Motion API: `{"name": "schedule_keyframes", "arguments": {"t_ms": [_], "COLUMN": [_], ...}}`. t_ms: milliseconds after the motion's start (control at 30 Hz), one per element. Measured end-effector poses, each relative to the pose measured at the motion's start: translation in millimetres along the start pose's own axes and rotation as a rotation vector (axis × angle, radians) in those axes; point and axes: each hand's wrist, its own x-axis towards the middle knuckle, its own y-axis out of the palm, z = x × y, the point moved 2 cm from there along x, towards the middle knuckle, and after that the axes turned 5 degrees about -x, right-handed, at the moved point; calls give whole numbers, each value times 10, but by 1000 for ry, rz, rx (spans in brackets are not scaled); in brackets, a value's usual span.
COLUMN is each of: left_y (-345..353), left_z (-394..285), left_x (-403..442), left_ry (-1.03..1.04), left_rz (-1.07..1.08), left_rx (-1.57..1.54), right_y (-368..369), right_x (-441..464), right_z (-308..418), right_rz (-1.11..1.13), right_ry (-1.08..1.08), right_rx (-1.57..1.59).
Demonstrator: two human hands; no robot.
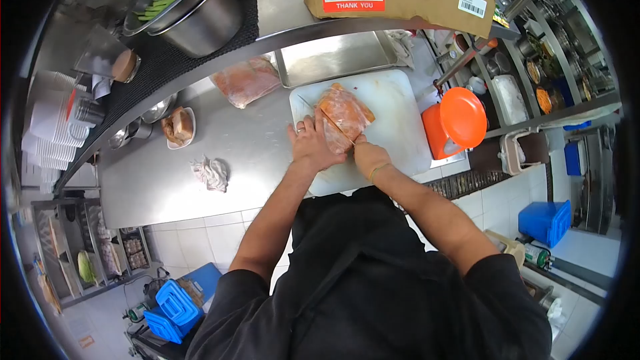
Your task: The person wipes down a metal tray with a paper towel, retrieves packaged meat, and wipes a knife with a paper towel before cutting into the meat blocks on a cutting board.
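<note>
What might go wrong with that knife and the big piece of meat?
The left hand rests on the meat, right by the knife, so a slip might cut it. The meat looks shiny, so it might slide on the white cutting board. And the orange bin stands close beside the board, so a bump might tip it.

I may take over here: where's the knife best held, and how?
Hold the knife by its handle, probably, from the near right, where the right hand grips; its blade slants away across the wrapped piece, beside the left hand.
</note>
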Motion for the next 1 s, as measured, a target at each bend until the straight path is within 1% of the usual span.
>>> {"name": "schedule_keyframes", "arguments": {"t_ms": [133, 200, 433, 567, 667, 733, 767, 800, 900, 933, 1000], "left_y": [-35, 67, 25, 32, 36, 111, 153, 188, 353, 436, 570], "left_z": [-61, 8, -113, -127, -134, -65, -18, 47, 321, 400, 473], "left_x": [-50, -42, -177, -290, -283, -302, -314, -341, -420, -468, -598], "left_ry": [-27, -104, -413, -465, -506, -505, -481, -458, -358, -315, -317], "left_rz": [8, -44, -115, -103, -76, -63, -96, -135, -252, -281, -352], "left_rx": [43, 24, -83, -151, -206, -238, -285, -333, -485, -537, -552], "right_y": [-74, 0, -46, -236, -270, -183, -207, -255, -359, -325, -212], "right_x": [-85, -245, -923, -1430, -1819, -1746, -1697, -1601, -1178, -1014, -699], "right_z": [-12, -71, -895, -1375, -1717, -1811, -1822, -1792, -1694, -1687, -1688], "right_rz": [-21, 3, 53, 75, 15, -91, -148, -217, -347, -400, -508], "right_ry": [11, 7, -86, -101, -38, 86, 148, 166, 165, 143, 105], "right_rx": [8, 10, -80, -107, -58, -13, 5, 3, 65, 44, -6]}}
